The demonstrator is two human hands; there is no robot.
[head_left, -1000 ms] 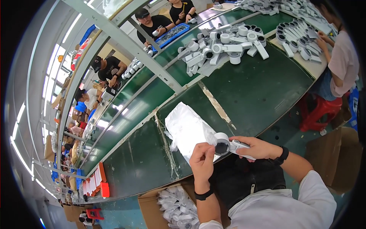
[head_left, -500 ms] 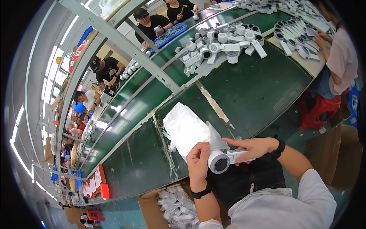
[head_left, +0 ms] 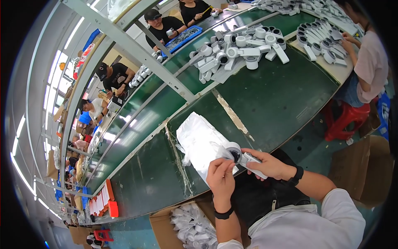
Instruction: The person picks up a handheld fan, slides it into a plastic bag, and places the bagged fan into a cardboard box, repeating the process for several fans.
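Presently, R. hand (head_left: pixel 271 166) had fingers wrapped round the handle of a white handheld unit (head_left: pixel 253 167), thumb along its upper face. Unit was off the bench, held at its near edge in front of the wearer, w/ its dark-centred ring head toward the L. hand (head_left: pixel 221 177). L. fingertips were drawn together at the ring's near-left side; possibly they pinched its rim or a bit of clear film, but view too poor there, cannot tell which. Dark bands were worn on both wrists. Directly beyond L. hand lay a white plastic pile (head_left: pixel 201 139), washed out by glare, flat on the green bench (head_left: pixel 286 95). Farther up same bench, approx. ctr., sat a loose heap of similar units (head_left: pixel 232 47), handles pointing all ways. To the R., a seated co-worker (head_left: pixel 369 66) in a pale top, on a red stool (head_left: pixel 348 120), had hands over more such units set close together on a light board. Across the line, behind a grey steel frame (head_left: pixel 155 66), a co-worker in cap & black top was by a blue tray (head_left: pixel 169 54) of small parts. Below bench, nr. wearer's L. arm, stood an open carton (head_left: pixel 161 228) w/ film-wrapped white pcs. (head_left: pixel 192 226) inside.
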